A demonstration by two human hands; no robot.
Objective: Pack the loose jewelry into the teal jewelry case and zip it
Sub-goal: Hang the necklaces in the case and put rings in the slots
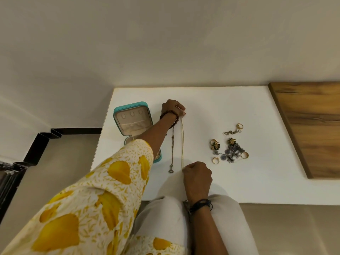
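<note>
A thin gold chain (182, 142) lies stretched along the white table (230, 181). My left hand (173, 108) pinches its far end and my right hand (197, 176) pinches its near end. Beside it on the left lies a silver necklace (172, 150) with a small pendant. The teal jewelry case (132, 119) stands open at the table's left, its beige lid pockets showing; my left forearm hides part of its lower half. To the right sits a pile of flower earrings (230, 150) with gold rings (244, 155) around it.
A wooden board (309, 126) covers the table's right side. A pale wall rises behind the table. A black metal frame (42, 142) stands to the left of the table. My knees in pale trousers are under the near edge.
</note>
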